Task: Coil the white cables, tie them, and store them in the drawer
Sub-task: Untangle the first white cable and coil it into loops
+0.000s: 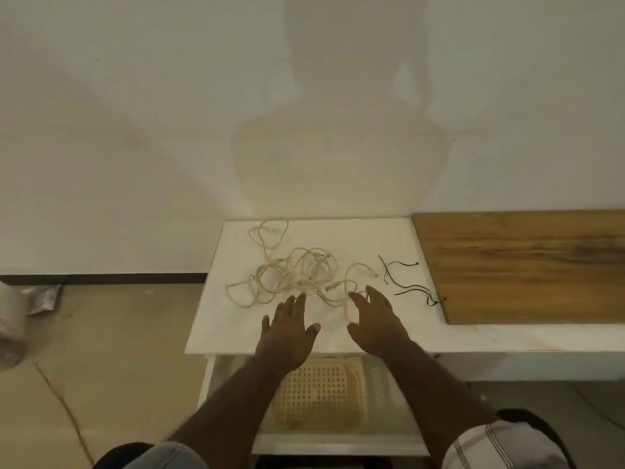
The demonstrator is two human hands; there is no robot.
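Head view: both hands, left (pixel 287 328) and right (pixel 375 319), reach flat-fingered toward tangled white cables (pixel 294 274) on the white marble-look tabletop (pixel 378 238); thin black ties (pixel 402 279) wait unused, the open white drawer (pixel 389 431) below holds no cable; coiling not begun.

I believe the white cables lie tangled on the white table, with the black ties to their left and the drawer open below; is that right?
Not quite: in the head view the black ties lie to the right of the white cables, near the wooden board. The rest holds: tangled on the white table, drawer open below.
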